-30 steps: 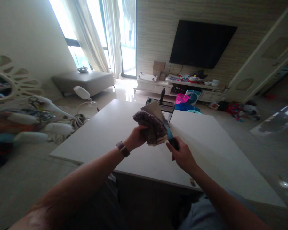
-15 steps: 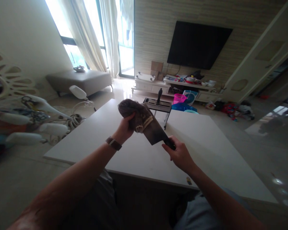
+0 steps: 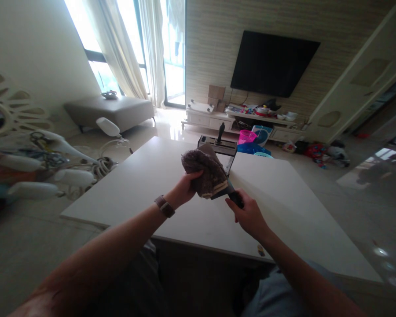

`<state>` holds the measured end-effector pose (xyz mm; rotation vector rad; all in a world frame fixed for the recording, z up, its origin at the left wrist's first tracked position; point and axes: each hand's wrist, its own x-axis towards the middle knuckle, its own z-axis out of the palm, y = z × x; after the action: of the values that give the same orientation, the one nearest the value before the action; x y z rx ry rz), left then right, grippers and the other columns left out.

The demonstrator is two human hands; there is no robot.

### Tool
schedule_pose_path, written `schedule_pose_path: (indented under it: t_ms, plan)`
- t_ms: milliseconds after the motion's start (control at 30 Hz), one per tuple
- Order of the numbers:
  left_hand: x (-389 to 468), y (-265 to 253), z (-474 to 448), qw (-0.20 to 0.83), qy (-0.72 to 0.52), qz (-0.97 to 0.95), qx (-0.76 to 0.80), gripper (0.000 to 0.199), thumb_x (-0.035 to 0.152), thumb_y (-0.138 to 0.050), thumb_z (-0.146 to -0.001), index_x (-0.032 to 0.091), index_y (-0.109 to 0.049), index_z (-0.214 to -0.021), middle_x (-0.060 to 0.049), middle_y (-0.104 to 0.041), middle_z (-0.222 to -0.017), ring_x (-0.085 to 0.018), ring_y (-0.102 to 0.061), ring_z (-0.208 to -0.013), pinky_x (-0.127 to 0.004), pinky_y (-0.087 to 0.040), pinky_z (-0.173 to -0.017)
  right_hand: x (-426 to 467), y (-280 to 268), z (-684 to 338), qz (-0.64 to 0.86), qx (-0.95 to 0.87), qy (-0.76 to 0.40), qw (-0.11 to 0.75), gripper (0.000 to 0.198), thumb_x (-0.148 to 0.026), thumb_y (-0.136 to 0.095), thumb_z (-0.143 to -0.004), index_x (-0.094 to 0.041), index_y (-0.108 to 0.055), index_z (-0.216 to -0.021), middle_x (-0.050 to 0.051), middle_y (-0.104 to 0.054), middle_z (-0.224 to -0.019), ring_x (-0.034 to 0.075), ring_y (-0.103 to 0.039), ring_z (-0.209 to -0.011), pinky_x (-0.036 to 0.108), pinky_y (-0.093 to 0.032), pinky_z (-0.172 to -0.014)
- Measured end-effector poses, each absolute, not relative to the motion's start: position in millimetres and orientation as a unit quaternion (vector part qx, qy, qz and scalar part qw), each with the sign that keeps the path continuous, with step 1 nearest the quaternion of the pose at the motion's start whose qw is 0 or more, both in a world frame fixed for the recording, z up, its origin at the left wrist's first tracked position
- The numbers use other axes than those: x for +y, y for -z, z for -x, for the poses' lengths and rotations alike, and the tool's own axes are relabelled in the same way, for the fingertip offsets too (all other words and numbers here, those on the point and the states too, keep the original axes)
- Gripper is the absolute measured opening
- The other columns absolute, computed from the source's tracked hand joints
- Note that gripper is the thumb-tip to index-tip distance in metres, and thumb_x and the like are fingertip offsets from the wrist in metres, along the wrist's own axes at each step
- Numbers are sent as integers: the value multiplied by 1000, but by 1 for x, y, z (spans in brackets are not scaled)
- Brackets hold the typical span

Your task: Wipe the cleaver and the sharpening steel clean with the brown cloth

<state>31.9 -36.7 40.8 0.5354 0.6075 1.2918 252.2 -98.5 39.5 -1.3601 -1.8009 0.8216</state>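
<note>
A cleaver (image 3: 220,193) with a broad dark blade is held up over the white table (image 3: 135,189). My right hand (image 3: 249,211) is closed around its black handle. In my left hand (image 3: 186,187) is a bunched brown cloth (image 3: 206,171) with a pale edge, pressed against the blade. The cloth hides most of the blade; only a lower corner and part of the upper end show. Behind the cloth, at the table's far side, stands a dark knife rack (image 3: 219,143) with a black handle sticking up from it.
A small yellow and dark item (image 3: 261,250) lies at the table's near edge. Beyond the table are a pink basket (image 3: 247,136), a blue plastic bag (image 3: 251,148) and a low TV cabinet (image 3: 214,121). White lamp parts (image 3: 75,177) are to the left.
My left hand has slid the cloth along the blade, right and downward toward the handle. My right hand with the cleaver has barely moved.
</note>
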Motion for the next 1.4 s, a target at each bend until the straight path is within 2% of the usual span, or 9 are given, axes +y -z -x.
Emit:
schedule_pose_path:
  t_ms: [267, 400, 533, 700, 833, 933, 1100, 1200, 1400]
  plan:
    - [-18, -51, -13, 668, -651, -242, 267, 30, 17, -75, -78, 11, -74, -107, -13, -76, -116, -27, -72, -108, -44, -53, -109, -95, -45, -257, 517, -723, -294, 351, 27, -47, -64, -90, -21, -65, -97, -4, -58, -63, 12, -52, -47, 25, -41, -48]
    - [-8, -59, 15, 610, -687, -279, 280, 33, 14, -78, -72, 11, -75, -104, -13, -77, -112, -30, -72, -107, -47, -54, -108, -97, -48, -260, 520, -735, -276, 337, 23, -44, -65, -89, -21, -66, -93, -2, -60, -65, 14, -54, -55, 25, -40, -52]
    - [-9, -59, 44, 612, -597, -390, 341, 39, 7, -84, -59, 12, -75, -96, -13, -79, -99, -31, -75, -96, -46, -59, -98, -98, -48, -265, 519, -754, -260, 308, 17, -39, -67, -88, -22, -67, -89, -1, -63, -69, 16, -56, -63, 27, -42, -59]
    - [-14, -50, 53, 601, -479, -486, 417, 49, 8, -90, -50, 14, -75, -96, -14, -79, -98, -34, -76, -93, -47, -63, -89, -100, -46, -269, 524, -761, -262, 278, 18, -40, -67, -88, -22, -69, -89, 1, -69, -74, 19, -61, -68, 31, -45, -67]
    - [-12, -50, 40, 581, -549, -439, 410, 41, 10, -88, -55, 11, -75, -94, -15, -79, -94, -34, -76, -92, -50, -61, -93, -100, -46, -267, 522, -749, -268, 308, 22, -43, -68, -87, -21, -69, -90, 2, -69, -74, 19, -61, -66, 29, -45, -62]
    - [-10, -55, 28, 605, -624, -346, 353, 30, 14, -82, -66, 11, -75, -95, -14, -79, -98, -31, -75, -95, -50, -58, -100, -100, -45, -263, 527, -723, -293, 339, 25, -46, -68, -87, -21, -68, -92, 0, -65, -68, 16, -56, -56, 27, -42, -53]
    - [-16, -62, 15, 701, -597, -269, 282, 25, 21, -69, -83, 10, -74, -106, -15, -78, -107, -30, -74, -103, -54, -53, -108, -99, -41, -260, 533, -689, -319, 374, 28, -49, -67, -89, -21, -64, -90, -5, -56, -61, 12, -49, -44, 25, -40, -44]
    - [-22, -54, 3, 720, -584, -265, 265, 29, 20, -71, -83, 10, -73, -110, -14, -77, -112, -30, -72, -107, -53, -50, -111, -98, -39, -258, 530, -666, -337, 402, 29, -51, -66, -90, -22, -60, -91, -6, -53, -61, 11, -51, -43, 24, -41, -43]
    - [-38, -32, -38, 716, -584, -287, 255, 33, 12, -83, -70, 12, -74, -101, -13, -78, -109, -28, -73, -104, -46, -51, -109, -98, -33, -251, 531, -655, -349, 409, 30, -52, -64, -91, -23, -55, -88, -7, -53, -62, 10, -52, -40, 23, -41, -41]
